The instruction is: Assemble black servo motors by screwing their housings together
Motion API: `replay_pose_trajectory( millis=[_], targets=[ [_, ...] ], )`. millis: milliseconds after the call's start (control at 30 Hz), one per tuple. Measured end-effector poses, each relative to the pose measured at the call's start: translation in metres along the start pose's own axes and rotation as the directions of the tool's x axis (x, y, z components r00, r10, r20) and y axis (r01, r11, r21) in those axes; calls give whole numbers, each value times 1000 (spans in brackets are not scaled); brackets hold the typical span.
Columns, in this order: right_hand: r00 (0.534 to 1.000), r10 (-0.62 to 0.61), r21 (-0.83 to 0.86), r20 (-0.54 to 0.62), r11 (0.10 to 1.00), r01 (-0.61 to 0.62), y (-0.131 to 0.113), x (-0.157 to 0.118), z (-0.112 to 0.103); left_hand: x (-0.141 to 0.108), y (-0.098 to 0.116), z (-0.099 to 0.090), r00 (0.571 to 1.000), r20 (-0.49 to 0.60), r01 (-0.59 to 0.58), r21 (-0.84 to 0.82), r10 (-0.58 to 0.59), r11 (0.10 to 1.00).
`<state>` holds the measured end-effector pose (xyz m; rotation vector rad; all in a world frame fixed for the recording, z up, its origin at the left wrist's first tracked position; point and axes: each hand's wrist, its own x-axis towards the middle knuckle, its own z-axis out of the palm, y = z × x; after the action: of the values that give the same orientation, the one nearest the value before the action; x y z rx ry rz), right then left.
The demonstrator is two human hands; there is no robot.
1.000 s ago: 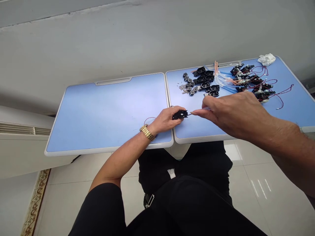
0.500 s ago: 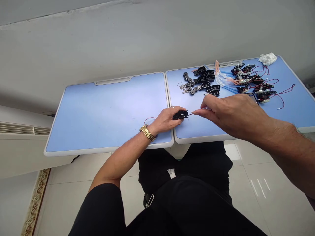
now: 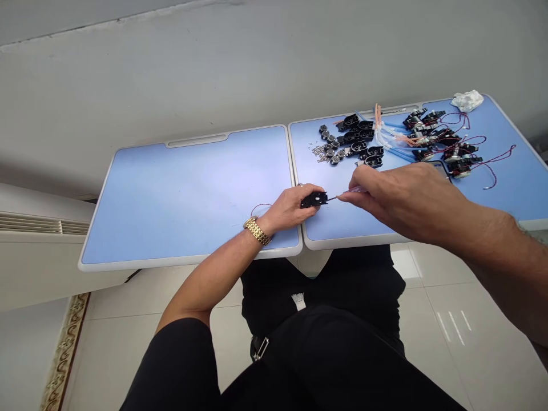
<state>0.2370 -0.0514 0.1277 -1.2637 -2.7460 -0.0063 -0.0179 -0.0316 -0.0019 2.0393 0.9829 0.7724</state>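
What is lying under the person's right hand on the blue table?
The right hand pinches a thin pale stick above the blue tabletop. A dark flat object lies partly under the hand's far edge; the rest of it, and anything below the palm, is hidden.

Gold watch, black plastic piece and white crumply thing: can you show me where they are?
Gold wristwatch [image 3: 257, 232]: head view, point on its link band.
Black plastic piece [image 3: 315, 199]: head view, point on its top face.
Crumpled white wad [image 3: 466, 100]: head view, point on its middle.

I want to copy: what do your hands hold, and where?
The left hand grips a small black plastic housing by its edges; the right hand pinches a thin wire between its fingertips.
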Motion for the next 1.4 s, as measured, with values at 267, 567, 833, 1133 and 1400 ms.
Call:
replay_pose_trajectory(
  millis=[267, 567, 833, 1133, 1400],
  targets=[
    [998, 57, 84, 19, 995, -58, -6, -9, -5, 0, 0, 0, 1000, 7, -1, 32, 1, 999],
    [999, 42, 48, -22, 998, -41, -5, -2, -1, 0, 1, 0, 1000, 3, -8, -4, 8, 1000],
    [991, 113, 10, 73, 993, -114, 2, -6, -3, 0, 0, -1, 1000, 14, 2, 19, -2, 1000],
    [998, 1, 3, 67, 1000, -2, 1, -2, -1, 0, 0, 1, 1000, 6, -21, 36, 21, 999],
    [983, 141, 7, 117, 990, -142, 7, -11, -1, -1, 0, 0, 999, -3, -34, 18, 34, 999]
  ],
)
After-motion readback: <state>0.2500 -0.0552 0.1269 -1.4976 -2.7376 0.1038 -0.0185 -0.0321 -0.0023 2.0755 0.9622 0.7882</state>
